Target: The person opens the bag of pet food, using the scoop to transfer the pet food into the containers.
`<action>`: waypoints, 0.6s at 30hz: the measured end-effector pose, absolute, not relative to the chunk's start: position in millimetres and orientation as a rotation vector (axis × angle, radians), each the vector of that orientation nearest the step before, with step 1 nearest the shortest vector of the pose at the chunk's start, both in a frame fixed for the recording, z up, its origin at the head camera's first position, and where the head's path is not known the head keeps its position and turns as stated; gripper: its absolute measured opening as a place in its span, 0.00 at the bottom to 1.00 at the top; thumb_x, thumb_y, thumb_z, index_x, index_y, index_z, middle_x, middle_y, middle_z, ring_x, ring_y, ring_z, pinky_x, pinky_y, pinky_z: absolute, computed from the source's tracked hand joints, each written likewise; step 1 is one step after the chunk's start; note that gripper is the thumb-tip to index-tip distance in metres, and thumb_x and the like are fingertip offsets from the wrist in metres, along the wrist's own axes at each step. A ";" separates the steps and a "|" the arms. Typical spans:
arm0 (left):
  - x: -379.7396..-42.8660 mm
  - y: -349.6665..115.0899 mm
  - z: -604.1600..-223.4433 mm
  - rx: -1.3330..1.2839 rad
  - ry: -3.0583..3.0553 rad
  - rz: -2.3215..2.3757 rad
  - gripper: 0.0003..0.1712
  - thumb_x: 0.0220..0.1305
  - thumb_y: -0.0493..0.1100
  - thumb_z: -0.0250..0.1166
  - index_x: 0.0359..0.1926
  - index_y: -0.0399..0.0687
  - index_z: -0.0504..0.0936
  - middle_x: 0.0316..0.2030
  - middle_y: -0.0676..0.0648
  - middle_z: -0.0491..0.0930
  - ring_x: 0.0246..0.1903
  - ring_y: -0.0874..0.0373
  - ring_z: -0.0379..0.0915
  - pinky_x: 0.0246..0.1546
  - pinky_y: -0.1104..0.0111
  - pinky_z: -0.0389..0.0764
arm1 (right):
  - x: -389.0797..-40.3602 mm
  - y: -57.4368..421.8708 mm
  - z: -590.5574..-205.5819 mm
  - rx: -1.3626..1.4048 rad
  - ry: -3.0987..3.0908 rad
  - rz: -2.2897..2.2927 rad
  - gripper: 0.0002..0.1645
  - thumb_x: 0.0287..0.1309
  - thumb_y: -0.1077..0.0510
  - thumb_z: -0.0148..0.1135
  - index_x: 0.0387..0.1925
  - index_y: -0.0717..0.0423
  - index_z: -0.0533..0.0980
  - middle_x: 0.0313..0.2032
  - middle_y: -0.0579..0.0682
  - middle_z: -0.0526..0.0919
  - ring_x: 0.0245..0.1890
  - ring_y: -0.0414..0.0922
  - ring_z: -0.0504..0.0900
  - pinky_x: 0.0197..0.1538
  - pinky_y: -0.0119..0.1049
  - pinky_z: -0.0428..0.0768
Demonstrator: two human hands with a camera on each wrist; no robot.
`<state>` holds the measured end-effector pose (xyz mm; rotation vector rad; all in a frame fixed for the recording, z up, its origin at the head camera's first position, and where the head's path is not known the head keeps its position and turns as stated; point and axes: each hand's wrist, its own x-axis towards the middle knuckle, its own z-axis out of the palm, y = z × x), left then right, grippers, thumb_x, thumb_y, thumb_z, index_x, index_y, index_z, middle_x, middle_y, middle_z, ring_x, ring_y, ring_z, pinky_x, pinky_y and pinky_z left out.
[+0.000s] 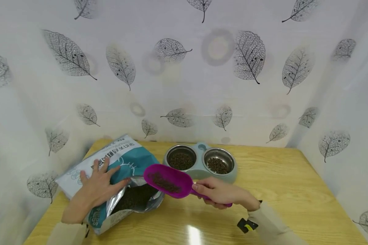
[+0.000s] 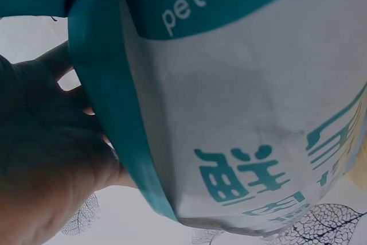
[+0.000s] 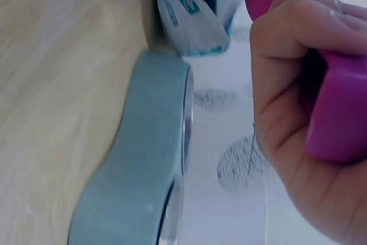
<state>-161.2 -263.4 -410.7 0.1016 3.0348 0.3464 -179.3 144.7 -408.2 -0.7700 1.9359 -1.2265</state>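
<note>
My right hand grips the handle of a magenta scoop, its fingers curled round it. Brown kibble lies in the scoop's bowl, which is held between the food bag and the feeder. With fingers spread, my left hand rests on top of the white and teal pet food bag. The bag lies on its side, its silver-lined mouth facing me and dark kibble inside. In the right wrist view, the curled fingers wrap the magenta handle.
A grey-blue double feeder stands behind the scoop. Its left steel bowl and right steel bowl both hold kibble. The wooden table ends at a white curtain with a leaf print.
</note>
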 end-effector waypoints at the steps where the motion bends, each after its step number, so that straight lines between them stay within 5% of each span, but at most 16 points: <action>1: -161.3 -263.2 -410.7 0.103 3.036 0.344 0.54 0.65 0.80 0.49 0.74 0.42 0.69 0.77 0.22 0.47 0.73 0.14 0.35 0.57 0.14 0.40 | -180.1 149.5 -407.2 -0.769 1.940 -1.234 0.27 0.82 0.43 0.41 0.33 0.58 0.73 0.14 0.40 0.66 0.06 0.33 0.61 0.10 0.28 0.62; 18: -163.0 -264.2 -410.7 0.095 3.014 0.348 0.56 0.64 0.81 0.50 0.74 0.41 0.68 0.76 0.21 0.46 0.72 0.13 0.35 0.55 0.13 0.41 | -187.0 253.6 -388.8 -0.564 2.333 -1.151 0.26 0.80 0.41 0.44 0.34 0.56 0.73 0.13 0.40 0.64 0.06 0.32 0.58 0.08 0.28 0.63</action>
